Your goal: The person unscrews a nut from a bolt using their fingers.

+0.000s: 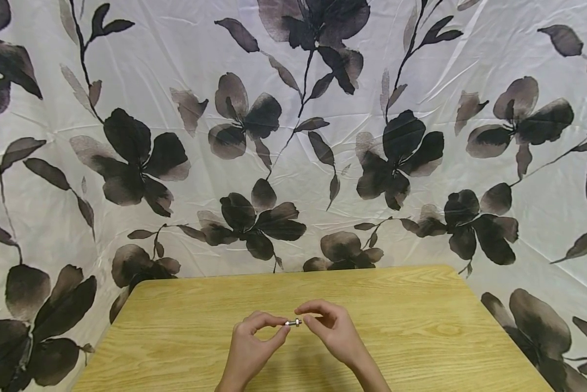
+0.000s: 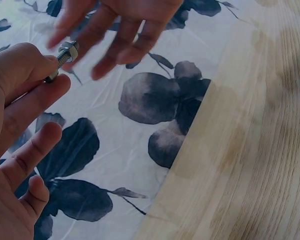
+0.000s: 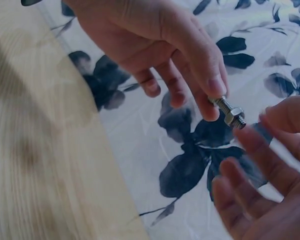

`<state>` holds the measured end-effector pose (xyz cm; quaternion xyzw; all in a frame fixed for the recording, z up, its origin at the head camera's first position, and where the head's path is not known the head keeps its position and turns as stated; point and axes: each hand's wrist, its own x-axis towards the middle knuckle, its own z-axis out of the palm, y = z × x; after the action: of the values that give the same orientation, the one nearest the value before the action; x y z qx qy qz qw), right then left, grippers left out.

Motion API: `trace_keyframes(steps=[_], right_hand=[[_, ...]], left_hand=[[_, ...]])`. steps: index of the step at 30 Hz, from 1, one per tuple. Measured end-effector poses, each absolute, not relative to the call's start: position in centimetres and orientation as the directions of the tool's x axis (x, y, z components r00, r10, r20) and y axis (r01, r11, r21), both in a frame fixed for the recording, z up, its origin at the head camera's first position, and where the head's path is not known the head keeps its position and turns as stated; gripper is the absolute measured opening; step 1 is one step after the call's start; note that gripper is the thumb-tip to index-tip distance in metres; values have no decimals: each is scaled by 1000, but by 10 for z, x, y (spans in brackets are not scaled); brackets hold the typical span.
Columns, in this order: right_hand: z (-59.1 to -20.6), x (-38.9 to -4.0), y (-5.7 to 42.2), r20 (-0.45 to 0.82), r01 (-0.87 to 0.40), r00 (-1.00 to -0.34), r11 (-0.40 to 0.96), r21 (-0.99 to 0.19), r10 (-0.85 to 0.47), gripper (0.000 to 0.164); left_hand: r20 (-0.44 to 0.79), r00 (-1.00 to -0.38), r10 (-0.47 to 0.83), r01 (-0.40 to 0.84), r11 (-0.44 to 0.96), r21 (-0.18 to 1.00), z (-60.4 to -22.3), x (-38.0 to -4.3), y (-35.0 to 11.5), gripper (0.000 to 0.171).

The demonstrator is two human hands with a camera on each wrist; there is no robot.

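Over the table, my left hand pinches a small metal bolt by its head end, between thumb and index finger. A hex nut sits on the bolt's thread, near its free end; a little thread shows beyond it. My right hand is just beside that end, thumb and index finger apart around it with nothing gripped. In the left wrist view the right hand looks blurred, its fingers loosely spread behind the nut. Most of the bolt's head is hidden by the left fingertips.
A wood-grain table with rounded far corners lies beneath both hands. Behind it and along the sides hangs a white cloth printed with dark flowers and leaves.
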<state>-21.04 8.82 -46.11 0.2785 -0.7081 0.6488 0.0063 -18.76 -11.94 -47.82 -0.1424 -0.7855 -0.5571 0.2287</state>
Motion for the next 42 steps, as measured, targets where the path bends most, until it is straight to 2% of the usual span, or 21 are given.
trace_keyframes(steps=[5, 11, 18, 28, 35, 42], right_hand=[[-460, -213, 88, 216, -273, -905, 112, -955, -366, 32], [-461, -213, 90, 141, -233, -903, 188, -954, -406, 34], [-462, -214, 91, 153, -254, -884, 178, -951, -441, 33], [-459, -211, 91, 157, -240, -880, 135, -961, -447, 23], [-458, -211, 89, 190, -273, -882, 139, -952, -431, 19], [-459, -209, 89, 252, -310, -865, 68, -948, -435, 12]], left_hand=[[570, -821, -18, 533, 335, 777, -480, -188, -119, 25], [597, -802, -7, 559, 341, 755, -479, -188, -119, 26], [608, -794, 11, 566, 377, 733, -479, -188, -119, 24], [600, -800, 3, 553, 393, 735, -479, -188, -119, 20], [539, -841, -31, 492, 371, 788, -478, -186, -118, 23], [471, -881, -44, 428, 351, 833, -478, -187, -119, 23]])
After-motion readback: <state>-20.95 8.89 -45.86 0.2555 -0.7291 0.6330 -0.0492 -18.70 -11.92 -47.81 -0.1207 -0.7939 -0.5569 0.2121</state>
